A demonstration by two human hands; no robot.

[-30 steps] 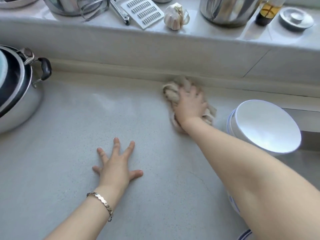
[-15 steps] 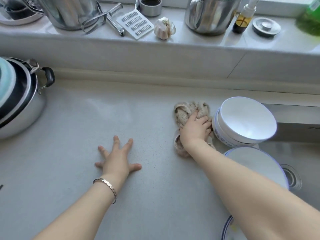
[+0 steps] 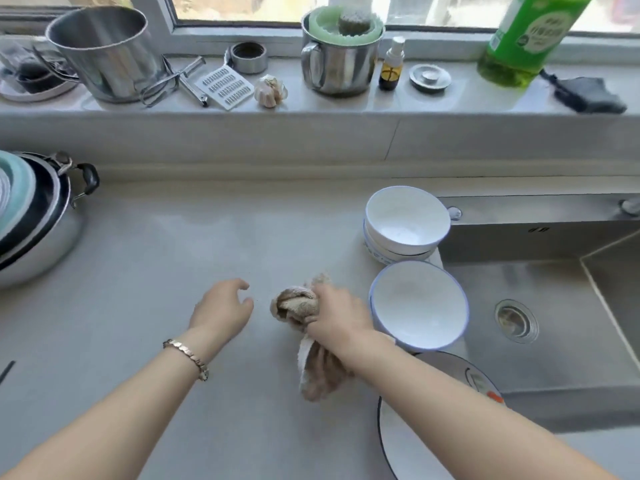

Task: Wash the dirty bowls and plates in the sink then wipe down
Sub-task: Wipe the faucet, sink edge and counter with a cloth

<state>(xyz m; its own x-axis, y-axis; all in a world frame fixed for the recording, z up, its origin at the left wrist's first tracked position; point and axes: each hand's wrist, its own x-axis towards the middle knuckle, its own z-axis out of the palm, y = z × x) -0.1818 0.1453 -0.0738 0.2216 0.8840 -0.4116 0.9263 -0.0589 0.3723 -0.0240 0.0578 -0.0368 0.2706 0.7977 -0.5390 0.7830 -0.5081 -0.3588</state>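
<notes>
Both hands are over the pale grey speckled countertop [image 3: 156, 254]. The right hand [image 3: 334, 318] is clenched round a bunched beige terry cloth [image 3: 298, 304] — one wad pokes out past the knuckles, and the rest trails under the wrist onto the counter. The left hand [image 3: 221, 311], with a gold link bracelet [image 3: 187, 358] at its wrist, is near the cloth but apart from it. Its fingers are loosely bent and hold nothing; whether it touches the surface cannot be told.

Just right of the right hand stands a white bowl with a thin blue rim [image 3: 419, 306], at the counter's edge beside the stainless-steel sink [image 3: 571, 358]. Behind it is a stack of white bowls [image 3: 405, 220], the lower one blue-patterned outside. A white plate with a dark rim [image 3: 394, 445] lies nearer, partly under the right forearm. A round drain strainer [image 3: 516, 320] shows in the basin floor.

At far left is a steel pot with a black handle [image 3: 45, 251], with dishes nested in it. The window ledge carries a tall steel pot [image 3: 107, 53], a garlic bulb [image 3: 270, 91] and a green plastic bottle [image 3: 523, 39].
</notes>
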